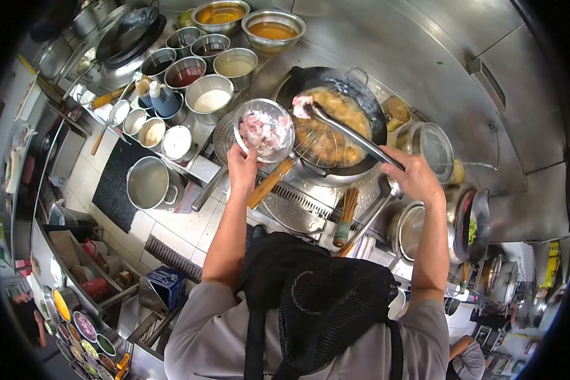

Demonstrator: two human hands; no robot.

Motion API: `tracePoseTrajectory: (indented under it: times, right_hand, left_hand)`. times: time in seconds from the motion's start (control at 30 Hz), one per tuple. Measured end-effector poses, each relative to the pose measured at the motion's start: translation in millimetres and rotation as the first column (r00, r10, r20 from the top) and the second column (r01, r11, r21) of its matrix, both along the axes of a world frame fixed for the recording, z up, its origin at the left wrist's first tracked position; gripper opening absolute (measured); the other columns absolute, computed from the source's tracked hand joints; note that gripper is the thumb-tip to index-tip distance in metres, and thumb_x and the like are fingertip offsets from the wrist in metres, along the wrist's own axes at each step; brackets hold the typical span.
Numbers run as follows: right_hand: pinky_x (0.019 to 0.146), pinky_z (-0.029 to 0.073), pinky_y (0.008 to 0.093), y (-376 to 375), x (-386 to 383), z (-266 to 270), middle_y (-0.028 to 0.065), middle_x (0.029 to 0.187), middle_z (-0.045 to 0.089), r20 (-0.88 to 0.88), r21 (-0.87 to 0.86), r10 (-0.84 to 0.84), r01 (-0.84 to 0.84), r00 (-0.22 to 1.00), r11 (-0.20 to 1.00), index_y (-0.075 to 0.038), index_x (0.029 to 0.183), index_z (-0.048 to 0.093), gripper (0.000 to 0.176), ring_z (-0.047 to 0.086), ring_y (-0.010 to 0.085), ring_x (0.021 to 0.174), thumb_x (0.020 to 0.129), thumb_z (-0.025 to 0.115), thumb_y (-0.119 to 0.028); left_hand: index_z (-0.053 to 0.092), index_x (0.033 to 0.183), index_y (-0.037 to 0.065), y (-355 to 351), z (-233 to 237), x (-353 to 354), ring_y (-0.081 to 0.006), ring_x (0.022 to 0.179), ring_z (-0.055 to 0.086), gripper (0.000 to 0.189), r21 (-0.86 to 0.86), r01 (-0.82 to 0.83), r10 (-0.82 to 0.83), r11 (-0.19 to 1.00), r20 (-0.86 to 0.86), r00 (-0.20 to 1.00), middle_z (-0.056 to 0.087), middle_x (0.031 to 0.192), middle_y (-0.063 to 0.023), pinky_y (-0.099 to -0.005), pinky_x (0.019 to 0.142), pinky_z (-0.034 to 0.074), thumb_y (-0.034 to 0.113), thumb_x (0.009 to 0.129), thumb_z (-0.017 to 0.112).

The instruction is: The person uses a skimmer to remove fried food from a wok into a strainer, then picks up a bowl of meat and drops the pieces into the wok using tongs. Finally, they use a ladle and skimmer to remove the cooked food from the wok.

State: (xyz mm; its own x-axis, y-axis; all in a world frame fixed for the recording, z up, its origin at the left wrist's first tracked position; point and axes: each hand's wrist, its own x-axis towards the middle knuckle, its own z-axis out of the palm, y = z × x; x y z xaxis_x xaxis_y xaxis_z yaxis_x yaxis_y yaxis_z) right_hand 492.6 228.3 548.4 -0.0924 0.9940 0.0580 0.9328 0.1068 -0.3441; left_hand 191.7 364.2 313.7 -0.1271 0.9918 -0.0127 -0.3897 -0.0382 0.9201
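My left hand (242,166) grips the near rim of a metal bowl (285,117) that holds pale pink, floury-looking pieces of raw meat (259,132). My right hand (413,172) is closed around long metal tongs (354,137). At the tongs' far end, over the left side of the wok (375,114), is one pale pink piece (302,106). Golden pieces lie in bubbling oil (345,114) inside the wok. A wire spider strainer (320,140) rests at the wok's near left edge, its wooden handle (271,183) pointing toward me, just right of my left hand.
Pots of sauces and liquids (212,100) crowd the left, with two bowls of amber liquid (273,30) at the back. A perforated ladle (223,136) lies beside the bowl. A bamboo brush (346,215) and lidded pots (436,149) sit right. Another person (467,358) is at lower right.
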Motion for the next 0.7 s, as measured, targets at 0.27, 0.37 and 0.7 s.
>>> tracePoseTrajectory:
  times: [0.27, 0.37, 0.7]
  right_hand:
    - [0.089, 0.052, 0.0432, 46, 20, -10, 0.0220, 0.110, 0.070, 0.080, -0.006, -0.177, 0.178, 0.981, 0.984, -0.009, 0.128, 0.065, 0.043, 0.068, 0.0387, 0.100, 0.090, 0.069, -0.027]
    - [0.094, 0.051, 0.0454, 78, 26, -39, 0.0223, 0.112, 0.069, 0.187, -0.022, -0.230, 0.238, 0.955, 0.971, -0.010, 0.129, 0.065, 0.045, 0.066, 0.0393, 0.106, 0.089, 0.069, -0.031]
    - [0.098, 0.049, 0.0474, 110, 55, -74, 0.0236, 0.120, 0.066, 0.337, 0.008, -0.295, 0.311, 0.894, 0.950, -0.012, 0.138, 0.056, 0.056, 0.063, 0.0381, 0.114, 0.089, 0.067, -0.037]
  left_hand:
    - [0.056, 0.117, 0.004, 2, -14, -2, -0.0171, 0.088, 0.066, 0.022, -0.021, 0.067, -0.066, 0.998, 0.069, 0.995, 0.064, 0.105, -0.0073, -0.0325, 0.067, 0.061, 0.012, 0.096, 0.061]
    - [0.056, 0.117, 0.002, 1, 0, 0, -0.0175, 0.088, 0.067, 0.023, -0.031, 0.071, -0.068, 0.997, 0.082, 0.994, 0.064, 0.106, -0.0080, -0.0329, 0.067, 0.061, 0.010, 0.096, 0.060]
    - [0.054, 0.118, 0.002, -4, -2, -13, -0.0206, 0.092, 0.067, 0.024, -0.041, 0.033, -0.030, 0.999, 0.074, 0.997, 0.064, 0.110, -0.0102, -0.0357, 0.069, 0.062, 0.005, 0.095, 0.058]
